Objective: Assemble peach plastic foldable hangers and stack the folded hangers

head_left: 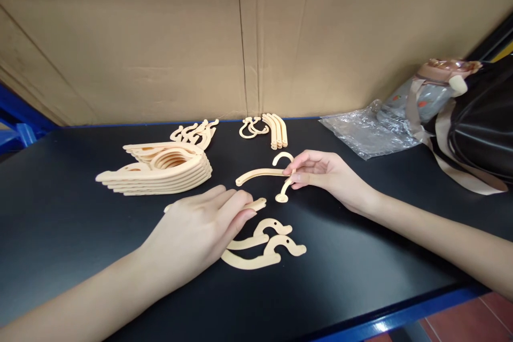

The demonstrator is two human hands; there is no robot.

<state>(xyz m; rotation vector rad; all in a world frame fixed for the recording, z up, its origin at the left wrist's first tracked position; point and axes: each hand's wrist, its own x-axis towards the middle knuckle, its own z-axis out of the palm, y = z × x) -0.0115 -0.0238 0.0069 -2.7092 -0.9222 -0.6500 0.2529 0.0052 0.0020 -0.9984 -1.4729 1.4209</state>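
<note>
My right hand (324, 173) pinches a cream plastic hanger hook (285, 187) with a round disc at its lower end. A curved hanger arm (258, 173) reaches left from the same fingertips; whether it is gripped or only touched is unclear. My left hand (200, 219) is closed around another cream hanger arm (256, 205), its ends showing on both sides of the fingers. Just in front of that hand, two flat swan-shaped hanger pieces (256, 262) lie side by side, their left ends partly hidden by it.
A stack of folded hangers (160, 173) stands at left, with loose hanger pieces (196, 132) behind it. Hooks (252, 128) and several hanger arms (276, 131) lie at the back. On the right are a plastic bag (364, 131), a strapped bottle (430, 93) and a black bag (484, 117).
</note>
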